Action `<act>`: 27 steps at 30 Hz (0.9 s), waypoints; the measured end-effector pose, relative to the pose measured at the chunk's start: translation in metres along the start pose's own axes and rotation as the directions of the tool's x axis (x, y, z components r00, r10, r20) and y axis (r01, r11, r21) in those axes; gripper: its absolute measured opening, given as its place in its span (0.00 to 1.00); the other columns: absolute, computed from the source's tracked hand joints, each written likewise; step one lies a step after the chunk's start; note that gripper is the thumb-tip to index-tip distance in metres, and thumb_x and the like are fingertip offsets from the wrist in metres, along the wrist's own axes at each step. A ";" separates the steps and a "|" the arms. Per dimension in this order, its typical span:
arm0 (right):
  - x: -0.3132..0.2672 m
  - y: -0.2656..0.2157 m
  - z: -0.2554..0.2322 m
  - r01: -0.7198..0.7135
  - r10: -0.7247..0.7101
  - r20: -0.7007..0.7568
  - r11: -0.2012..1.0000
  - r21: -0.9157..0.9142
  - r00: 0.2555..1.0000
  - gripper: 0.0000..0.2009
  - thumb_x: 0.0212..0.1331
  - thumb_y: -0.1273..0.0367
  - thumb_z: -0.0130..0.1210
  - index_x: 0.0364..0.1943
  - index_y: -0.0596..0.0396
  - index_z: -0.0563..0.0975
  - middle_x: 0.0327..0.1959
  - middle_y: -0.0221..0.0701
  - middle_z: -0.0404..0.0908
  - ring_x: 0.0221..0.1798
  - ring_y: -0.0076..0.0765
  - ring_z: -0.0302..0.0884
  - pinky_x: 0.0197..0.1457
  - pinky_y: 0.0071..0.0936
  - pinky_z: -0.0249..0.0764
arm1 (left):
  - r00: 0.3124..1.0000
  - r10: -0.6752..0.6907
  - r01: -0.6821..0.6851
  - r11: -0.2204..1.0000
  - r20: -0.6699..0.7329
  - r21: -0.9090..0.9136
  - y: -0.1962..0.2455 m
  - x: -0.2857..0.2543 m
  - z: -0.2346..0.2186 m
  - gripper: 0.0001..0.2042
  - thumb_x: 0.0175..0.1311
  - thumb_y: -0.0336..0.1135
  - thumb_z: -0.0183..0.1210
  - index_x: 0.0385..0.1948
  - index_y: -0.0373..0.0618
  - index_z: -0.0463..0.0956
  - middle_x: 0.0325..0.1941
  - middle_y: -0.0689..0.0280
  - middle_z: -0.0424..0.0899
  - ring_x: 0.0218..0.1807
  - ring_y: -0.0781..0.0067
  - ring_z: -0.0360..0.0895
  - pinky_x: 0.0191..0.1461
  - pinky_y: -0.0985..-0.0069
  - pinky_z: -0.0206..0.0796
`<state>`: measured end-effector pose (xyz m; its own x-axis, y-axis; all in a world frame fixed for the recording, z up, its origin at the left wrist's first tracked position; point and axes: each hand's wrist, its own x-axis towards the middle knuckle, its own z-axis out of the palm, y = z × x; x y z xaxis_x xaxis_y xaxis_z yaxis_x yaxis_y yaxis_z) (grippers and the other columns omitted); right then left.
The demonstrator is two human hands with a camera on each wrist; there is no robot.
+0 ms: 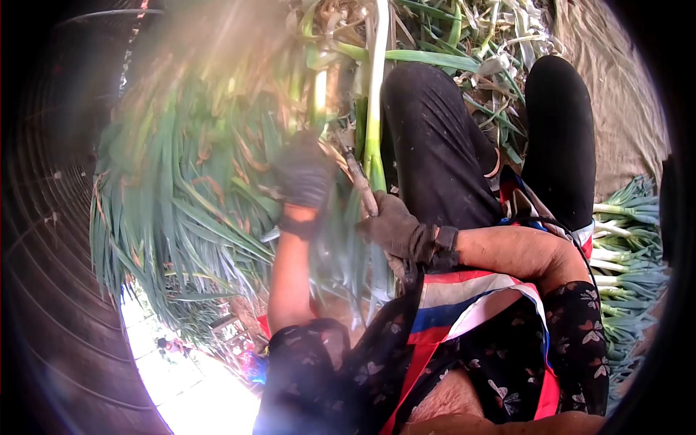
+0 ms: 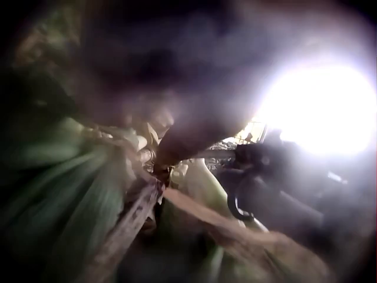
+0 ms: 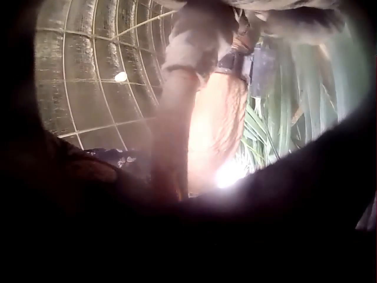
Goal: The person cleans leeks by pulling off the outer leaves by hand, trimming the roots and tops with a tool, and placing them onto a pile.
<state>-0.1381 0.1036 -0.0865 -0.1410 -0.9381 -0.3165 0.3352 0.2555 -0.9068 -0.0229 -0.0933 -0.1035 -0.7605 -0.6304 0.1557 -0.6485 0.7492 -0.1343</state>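
Note:
My left hand (image 1: 304, 170), in a dark glove and blurred by motion, grips the green upper part of a leek (image 1: 320, 98) whose pale stem points away from me. A second leek (image 1: 374, 123), long and white-stemmed, lies just right of it, alongside my knee. My gloved right hand (image 1: 399, 223) holds a narrow, withered brown-grey leaf (image 1: 360, 183) that reaches up toward the left hand. Close up in the left wrist view, dry leaf strips (image 2: 126, 233) fan out below the dark glove. Bare forearms (image 3: 221, 124) and gloves show in the right wrist view.
A large heap of leek leaves (image 1: 181, 188) fills the left side. Stripped leaves (image 1: 500, 65) litter the ground at the top. Cleaned leeks (image 1: 623, 268) are stacked at right by a beige cloth (image 1: 609, 94). A ribbed, curved wall (image 1: 51, 217) bounds the left.

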 end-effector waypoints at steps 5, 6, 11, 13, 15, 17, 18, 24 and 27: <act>0.005 0.002 0.002 -0.126 0.124 -0.040 0.990 -0.060 0.991 0.14 0.46 0.70 0.60 0.37 0.62 0.74 0.28 0.35 0.77 0.33 0.31 0.76 0.38 0.30 0.72 | 0.957 0.273 -0.288 0.933 0.096 0.216 0.018 -0.004 0.003 0.13 0.52 0.30 0.60 0.38 0.36 0.75 0.39 0.56 0.78 0.39 0.59 0.77 0.41 0.65 0.72; 0.004 0.001 0.002 -0.149 0.146 -0.042 0.987 -0.065 0.988 0.14 0.46 0.70 0.60 0.37 0.62 0.74 0.28 0.35 0.78 0.32 0.31 0.76 0.38 0.30 0.73 | 0.947 0.279 -0.312 0.918 0.160 0.246 0.005 0.000 0.016 0.10 0.53 0.30 0.59 0.36 0.37 0.75 0.37 0.57 0.78 0.37 0.60 0.78 0.39 0.64 0.72; 0.005 0.016 0.004 -0.027 0.024 -0.034 0.997 -0.078 0.999 0.14 0.47 0.71 0.59 0.38 0.62 0.76 0.28 0.35 0.79 0.33 0.30 0.77 0.39 0.29 0.73 | 0.967 -0.193 0.006 0.674 -0.168 -0.738 -0.038 0.091 -0.032 0.06 0.64 0.34 0.56 0.29 0.43 0.72 0.22 0.69 0.72 0.20 0.71 0.68 0.24 0.69 0.65; 0.005 0.022 0.007 -0.088 0.093 0.071 0.994 -0.070 0.993 0.21 0.49 0.69 0.59 0.49 0.63 0.71 0.35 0.47 0.79 0.39 0.46 0.78 0.44 0.37 0.74 | 0.938 -0.045 -0.150 0.841 -0.344 -0.519 -0.071 0.131 -0.036 0.09 0.67 0.36 0.55 0.29 0.43 0.71 0.23 0.69 0.70 0.21 0.73 0.65 0.25 0.74 0.63; 0.008 0.026 0.007 -0.138 0.146 0.129 0.988 -0.069 0.981 0.26 0.50 0.68 0.59 0.55 0.62 0.69 0.39 0.52 0.79 0.43 0.54 0.79 0.47 0.41 0.74 | 0.806 0.426 -0.310 0.896 -0.412 0.319 -0.108 0.152 -0.001 0.09 0.68 0.36 0.54 0.30 0.42 0.71 0.24 0.68 0.69 0.23 0.73 0.65 0.26 0.76 0.63; 0.012 0.026 0.006 -0.181 0.190 0.149 0.981 -0.076 0.970 0.28 0.50 0.69 0.59 0.58 0.60 0.68 0.39 0.51 0.79 0.43 0.52 0.80 0.47 0.40 0.74 | 0.775 0.541 -0.326 0.785 -0.326 0.527 -0.113 0.161 0.006 0.09 0.68 0.36 0.54 0.33 0.40 0.71 0.25 0.66 0.69 0.27 0.71 0.68 0.29 0.77 0.65; 0.014 0.025 0.004 -0.164 0.173 0.143 0.984 -0.071 0.974 0.28 0.50 0.69 0.59 0.58 0.58 0.68 0.39 0.51 0.79 0.43 0.51 0.80 0.47 0.40 0.74 | 0.858 0.394 -0.316 0.911 -0.331 0.264 -0.111 0.159 0.005 0.11 0.68 0.37 0.55 0.36 0.37 0.71 0.27 0.64 0.70 0.28 0.69 0.70 0.31 0.74 0.69; 0.022 0.014 0.002 -0.170 0.163 0.118 0.985 0.043 0.979 0.23 0.50 0.71 0.57 0.53 0.56 0.70 0.36 0.44 0.79 0.39 0.41 0.80 0.42 0.35 0.74 | 0.912 -0.392 0.276 0.802 -0.118 -0.530 -0.068 0.128 -0.054 0.17 0.60 0.41 0.62 0.38 0.34 0.76 0.31 0.54 0.78 0.31 0.62 0.78 0.38 0.68 0.77; 0.022 0.012 0.000 -0.102 0.099 0.097 0.994 0.030 0.990 0.12 0.48 0.73 0.58 0.37 0.63 0.74 0.28 0.32 0.78 0.32 0.28 0.78 0.37 0.27 0.74 | 0.893 -0.451 0.443 0.874 0.008 -0.198 -0.026 0.091 -0.077 0.17 0.56 0.44 0.63 0.39 0.40 0.78 0.32 0.53 0.80 0.34 0.56 0.80 0.41 0.64 0.75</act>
<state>-0.1372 0.0857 -0.1049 -0.0165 -0.9263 -0.3763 0.3757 0.3430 -0.8609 -0.0726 -0.1539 -0.0103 -0.3869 -0.9020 0.1913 -0.8977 0.4159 0.1456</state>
